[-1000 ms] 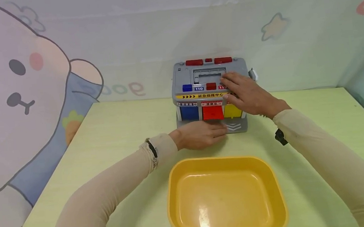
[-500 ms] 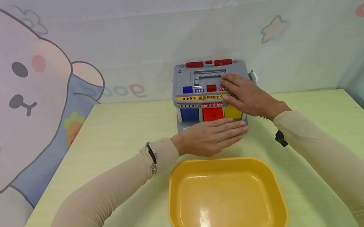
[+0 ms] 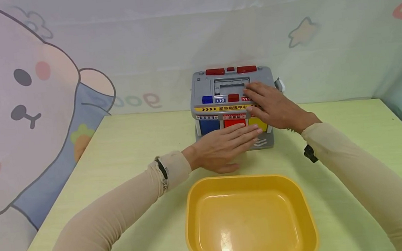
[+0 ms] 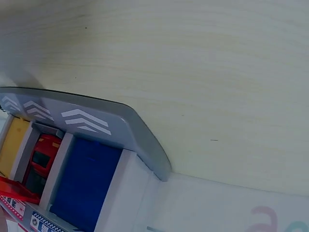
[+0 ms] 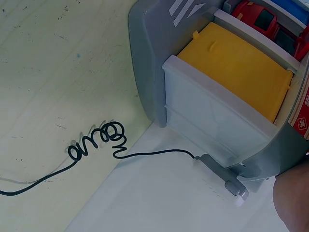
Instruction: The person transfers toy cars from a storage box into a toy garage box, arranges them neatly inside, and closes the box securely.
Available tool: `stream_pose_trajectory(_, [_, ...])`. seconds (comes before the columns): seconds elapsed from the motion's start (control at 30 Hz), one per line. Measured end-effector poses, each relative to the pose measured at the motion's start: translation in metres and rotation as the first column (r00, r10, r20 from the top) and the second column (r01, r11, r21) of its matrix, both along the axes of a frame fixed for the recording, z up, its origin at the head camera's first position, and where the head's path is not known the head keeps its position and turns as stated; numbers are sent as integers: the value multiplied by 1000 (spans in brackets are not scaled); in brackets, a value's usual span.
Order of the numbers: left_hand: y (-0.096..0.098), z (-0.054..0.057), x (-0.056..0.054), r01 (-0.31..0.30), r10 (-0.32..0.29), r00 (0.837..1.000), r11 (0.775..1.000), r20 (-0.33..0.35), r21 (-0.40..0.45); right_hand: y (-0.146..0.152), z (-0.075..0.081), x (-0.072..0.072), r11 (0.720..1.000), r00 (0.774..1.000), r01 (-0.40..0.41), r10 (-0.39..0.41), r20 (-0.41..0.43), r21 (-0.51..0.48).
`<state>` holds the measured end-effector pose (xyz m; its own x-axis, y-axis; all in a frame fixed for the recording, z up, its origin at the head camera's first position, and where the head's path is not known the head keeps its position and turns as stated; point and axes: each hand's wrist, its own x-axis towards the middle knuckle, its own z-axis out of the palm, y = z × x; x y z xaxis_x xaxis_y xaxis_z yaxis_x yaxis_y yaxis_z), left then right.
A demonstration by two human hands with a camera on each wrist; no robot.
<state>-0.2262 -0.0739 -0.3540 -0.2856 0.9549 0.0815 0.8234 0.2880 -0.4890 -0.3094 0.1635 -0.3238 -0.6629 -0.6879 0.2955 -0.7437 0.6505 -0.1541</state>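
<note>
A grey toy emergency station point(image 3: 202, 89) stands at the back of the table, with a blue door point(image 4: 87, 181), a raised red door point(image 4: 17, 189) and a yellow door point(image 5: 236, 67). Behind the red door, a red toy car point(image 4: 44, 153) sits in the middle bay. My left hand point(image 3: 223, 149) is held flat before the station, fingers straight and slanting toward the red and yellow doors; whether they touch is unclear. On the right part of the roof rests my right hand point(image 3: 275, 104), its fingers extended over the top and its thumb near the front edge.
A yellow tray point(image 3: 246, 177) lies in front of the station, nearer to me. A small grey handset point(image 5: 222, 176) hangs at the station's side, with a coiled black cord point(image 5: 104, 135) trailing over the table. A printed cloth point(image 3: 163, 36) rises behind.
My left hand first reaches right across the station's base, then draws back left with its fingertips tilting upward. The right hand stays on the roof.
</note>
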Motion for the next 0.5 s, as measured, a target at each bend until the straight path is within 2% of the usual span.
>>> stream_pose_trajectory(0.1, [-2, -2, -1, -16, 16, 1000, 1000, 1, 13, 0, 0, 0, 1000, 1000, 2, -2, 1, 0])
stream_pose_trajectory(0.5, [-12, -6, 1, -86, 87, 996, 996, 32, -36, 0, 0, 1, 1000, 1000, 8, -8, 10, 3])
